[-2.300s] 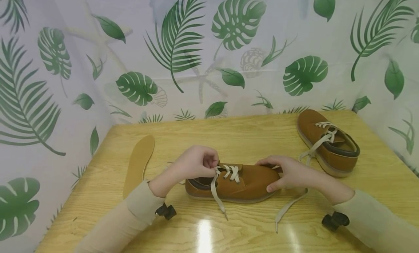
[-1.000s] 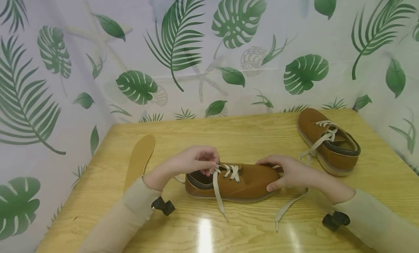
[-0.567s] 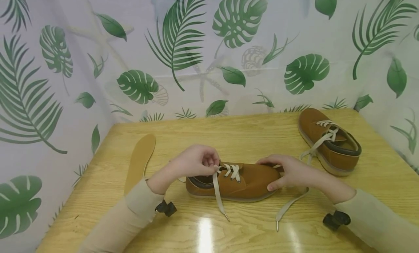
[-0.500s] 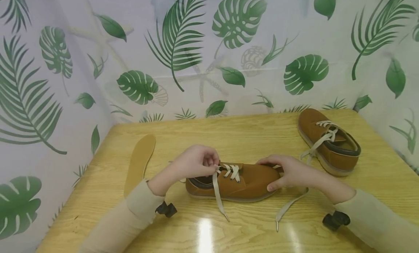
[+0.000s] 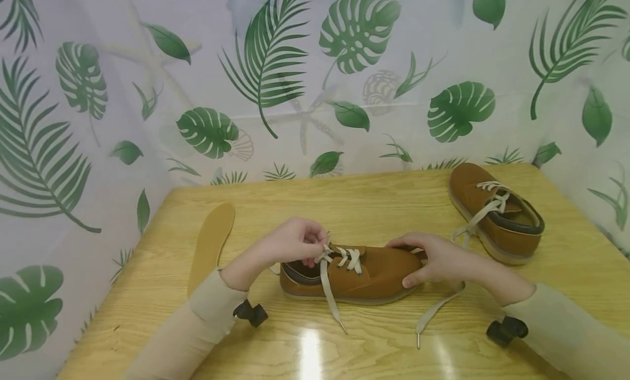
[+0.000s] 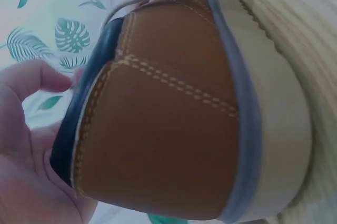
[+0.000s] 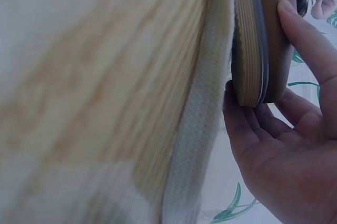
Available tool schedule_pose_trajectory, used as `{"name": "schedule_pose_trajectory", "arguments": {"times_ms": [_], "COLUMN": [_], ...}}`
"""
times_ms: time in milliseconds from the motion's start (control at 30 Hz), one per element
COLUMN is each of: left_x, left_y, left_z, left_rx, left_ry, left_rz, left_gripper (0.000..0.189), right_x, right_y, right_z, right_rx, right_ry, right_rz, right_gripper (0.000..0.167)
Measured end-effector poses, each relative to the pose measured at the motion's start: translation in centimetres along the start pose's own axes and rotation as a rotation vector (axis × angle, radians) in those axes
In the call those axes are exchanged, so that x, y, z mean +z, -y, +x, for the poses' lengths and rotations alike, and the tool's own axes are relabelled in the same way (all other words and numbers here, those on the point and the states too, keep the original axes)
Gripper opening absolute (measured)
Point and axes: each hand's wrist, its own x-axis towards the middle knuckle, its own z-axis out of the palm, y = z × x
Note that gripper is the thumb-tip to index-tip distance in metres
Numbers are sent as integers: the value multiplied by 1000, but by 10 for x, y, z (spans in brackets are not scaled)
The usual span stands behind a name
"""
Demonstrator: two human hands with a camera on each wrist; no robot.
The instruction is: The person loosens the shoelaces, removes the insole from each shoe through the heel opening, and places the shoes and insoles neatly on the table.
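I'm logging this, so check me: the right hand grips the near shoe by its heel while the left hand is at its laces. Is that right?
Not quite: the head view shows the right hand gripping the near shoe by its toe, not heel. The left hand is at the laces.

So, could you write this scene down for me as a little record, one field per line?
Left hand: the left hand pinches the pale lace by the opening of the near shoe
Right hand: the right hand grips that shoe's toe
Near shoe: brown, upright, toe pointing right in the head view
Other shoe: the far shoe, brown, at the back right
Insole: a tan insole, at the left
Surface: wooden table
Backdrop: white, leaf-patterned backdrop
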Motion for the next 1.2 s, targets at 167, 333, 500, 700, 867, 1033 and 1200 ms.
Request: {"name": "schedule_pose_trajectory", "arguments": {"times_ms": [167, 333, 500, 700, 867, 1033, 1200], "left_x": [-1, -2, 0, 9, 15, 18, 22], "left_y": [2, 4, 3, 1, 1, -1, -3], "left_z": [1, 2, 1, -2, -5, -6, -7], "left_rx": [98, 138, 105, 113, 118, 106, 105], "left_ry": [35, 2, -44, -163, -242, -302, -375], "left_rz": [100, 128, 41, 27, 39, 64, 126], "left_gripper": [6, 5, 2, 5, 8, 7, 8], "right_x": [0, -1, -1, -1, 0, -1, -1], "right_y": [2, 2, 0, 0, 0, 2, 2], "right_z": [1, 0, 0, 0, 0, -1, -1], "right_rx": [13, 23, 4, -5, -2, 2, -1], "right_ry": [4, 2, 4, 9, 17, 20, 18], "right_rz": [-7, -5, 5, 6, 16, 24, 14], "right_gripper": [74, 74, 74, 73, 74, 75, 75]}}
